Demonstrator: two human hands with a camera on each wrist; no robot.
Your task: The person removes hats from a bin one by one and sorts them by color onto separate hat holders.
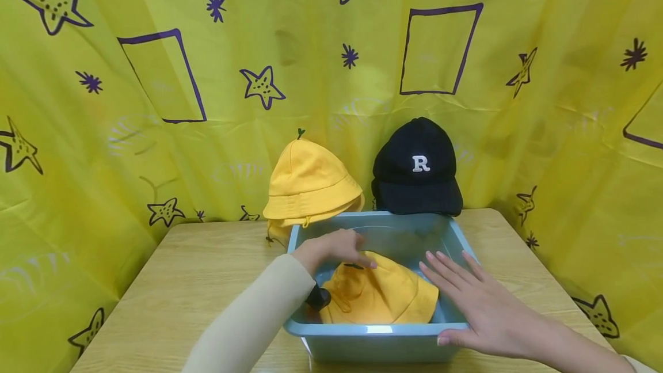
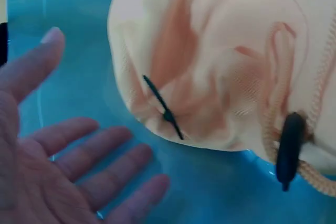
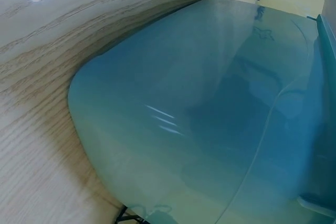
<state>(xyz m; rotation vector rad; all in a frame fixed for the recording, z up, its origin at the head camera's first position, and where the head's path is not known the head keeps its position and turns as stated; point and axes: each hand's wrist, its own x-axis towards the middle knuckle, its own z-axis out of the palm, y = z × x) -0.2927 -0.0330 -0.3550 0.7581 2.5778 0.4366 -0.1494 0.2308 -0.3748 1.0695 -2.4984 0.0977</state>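
Note:
A yellow bucket hat [image 1: 385,292] lies on its side, crumpled, inside a light-blue plastic basin [image 1: 380,330]. In the left wrist view the same hat [image 2: 210,66] looks pale, with a dark sprout on its crown [image 2: 167,115] and a cord with a black toggle [image 2: 290,150]. My left hand [image 1: 339,248] is over the basin beside the hat's crown; the left wrist view shows its fingers spread and apart from the hat. With fingers extended, my right hand [image 1: 476,298] is at the basin's right rim; whether it touches is unclear. The right wrist view shows only the basin's outer wall [image 3: 184,103].
Behind the basin's left corner sits another yellow bucket hat [image 1: 311,183] with a small green sprout. A black cap [image 1: 416,171] with a white R stands behind the right side. All are on a wooden table [image 1: 207,286], with a yellow patterned curtain [image 1: 311,33] around it.

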